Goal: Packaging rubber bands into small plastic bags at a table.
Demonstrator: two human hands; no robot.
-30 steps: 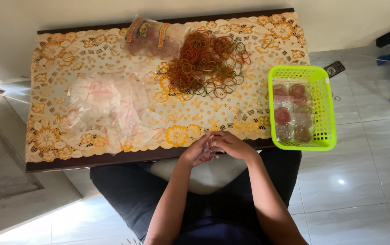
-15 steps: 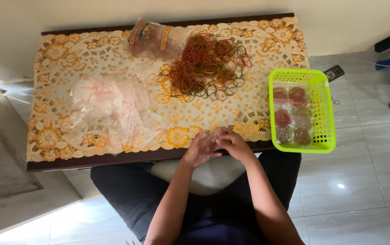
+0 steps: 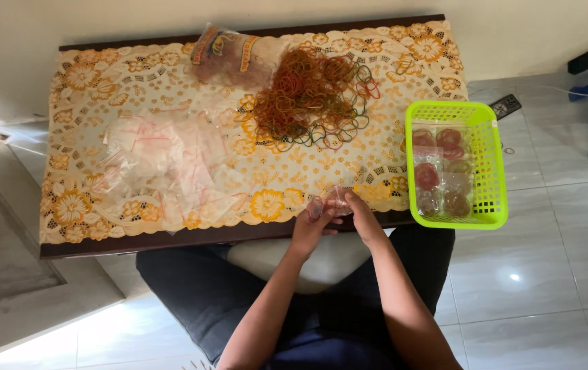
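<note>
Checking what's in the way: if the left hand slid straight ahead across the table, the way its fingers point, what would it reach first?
Probably the pile of rubber bands. The left hand, holding a small clear bag with the right hand, points up the cloth; only bare floral tablecloth lies between, though direction is approximate.

Over the last second both hands rose from just below the near edge of the surface (image 3: 170,236) up onto it. The left hand (image 3: 309,229) and right hand (image 3: 362,218) spread slightly apart, and a small clear bag (image 3: 329,200) with reddish contents became visible between their fingers (image 3: 348,200).
</note>
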